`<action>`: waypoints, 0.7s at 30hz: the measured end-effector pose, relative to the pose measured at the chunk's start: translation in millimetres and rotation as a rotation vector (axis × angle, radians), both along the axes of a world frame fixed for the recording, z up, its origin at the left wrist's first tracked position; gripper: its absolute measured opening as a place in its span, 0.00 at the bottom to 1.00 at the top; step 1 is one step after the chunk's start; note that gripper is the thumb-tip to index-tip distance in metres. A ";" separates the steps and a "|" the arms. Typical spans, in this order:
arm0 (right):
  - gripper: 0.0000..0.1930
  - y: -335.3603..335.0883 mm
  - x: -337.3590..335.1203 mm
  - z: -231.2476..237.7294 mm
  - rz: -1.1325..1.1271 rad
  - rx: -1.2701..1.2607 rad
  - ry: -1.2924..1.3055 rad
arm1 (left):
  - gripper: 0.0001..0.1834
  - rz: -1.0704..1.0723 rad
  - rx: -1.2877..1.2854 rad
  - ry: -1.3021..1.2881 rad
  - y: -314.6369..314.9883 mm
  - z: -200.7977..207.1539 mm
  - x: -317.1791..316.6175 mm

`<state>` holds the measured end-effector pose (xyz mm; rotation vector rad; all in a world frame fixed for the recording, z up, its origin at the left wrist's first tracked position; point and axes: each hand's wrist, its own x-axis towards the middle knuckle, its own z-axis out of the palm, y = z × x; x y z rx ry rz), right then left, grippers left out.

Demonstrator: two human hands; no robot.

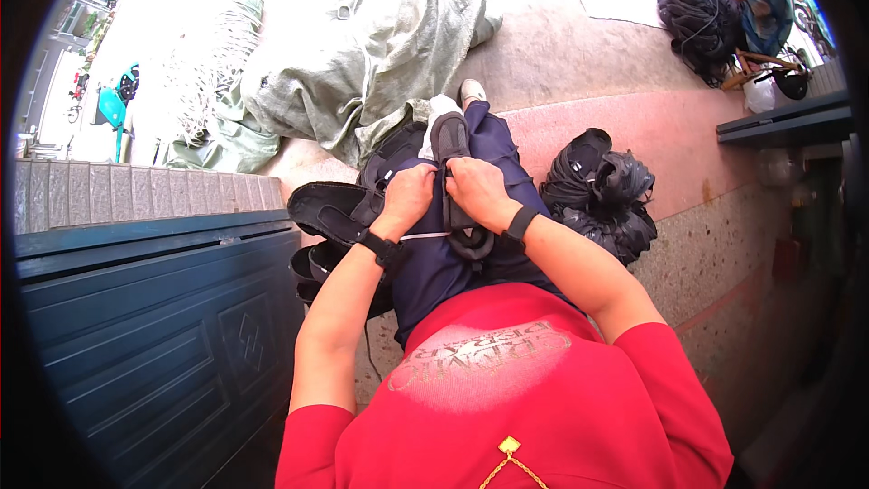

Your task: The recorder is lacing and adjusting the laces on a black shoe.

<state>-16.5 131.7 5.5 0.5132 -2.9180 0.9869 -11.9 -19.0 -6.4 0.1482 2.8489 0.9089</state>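
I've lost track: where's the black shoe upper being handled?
In the head view's centre, the black shoe upper lies over the navy trousers, held between the left hand and right hand.

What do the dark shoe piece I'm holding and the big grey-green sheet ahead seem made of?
Dark shoe piece: probably matte fabric, as it shows little shine; exact fibre unclear. Grey-green sheet: likely dull woven cloth or plastic, judging by its loose creases.

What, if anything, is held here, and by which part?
The left hand and right hand pinch a dark shoe at its left edge, about midway along.
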 end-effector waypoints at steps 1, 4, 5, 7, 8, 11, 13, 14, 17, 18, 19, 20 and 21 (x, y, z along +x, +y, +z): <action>0.06 0.8 -2.4 -3.6 0.032 0.069 -0.008 | 0.11 -0.018 0.001 -0.007 3.1 -1.5 -0.3; 0.05 -2.0 -7.2 -18.7 0.099 0.221 0.002 | 0.10 0.007 -0.004 0.006 10.1 -3.8 -0.8; 0.05 -4.8 -8.4 -21.6 0.118 0.273 0.077 | 0.10 0.012 0.003 0.024 10.7 -3.4 -1.2; 0.05 -10.9 -11.1 -15.2 0.212 0.485 0.069 | 0.10 0.048 -0.050 0.044 8.6 -0.3 -0.9; 0.06 -10.3 -13.6 -4.1 0.342 0.532 0.059 | 0.10 0.067 -0.088 0.090 6.2 2.1 -0.9; 0.07 6.6 -29.2 67.9 0.685 0.466 -0.324 | 0.09 0.164 -0.154 0.118 -6.3 10.8 0.3; 0.07 52.2 -50.4 135.6 0.706 -0.067 -0.370 | 0.08 0.191 -0.136 0.168 -13.1 14.0 0.6; 0.06 88.1 -56.8 172.3 0.507 -0.634 -0.584 | 0.08 0.175 -0.140 0.182 -13.6 13.5 -0.3; 0.06 171.2 -64.1 255.5 0.498 -1.162 -0.476 | 0.08 0.140 -0.177 0.154 -7.2 7.8 -8.9; 0.06 186.2 -62.7 269.2 0.474 -1.100 -0.441 | 0.10 0.107 -0.166 0.113 -4.7 7.4 -13.9; 0.06 195.1 -60.1 282.7 0.450 -1.059 -0.412 | 0.10 0.136 -0.184 0.065 -1.1 8.6 -20.4; 0.06 202.0 -57.1 295.5 0.423 -1.015 -0.371 | 0.10 0.028 -0.160 0.011 2.7 12.0 -25.4; 0.06 202.9 -53.5 304.5 0.396 -0.985 -0.341 | 0.11 -0.094 -0.138 -0.073 6.6 18.6 -31.0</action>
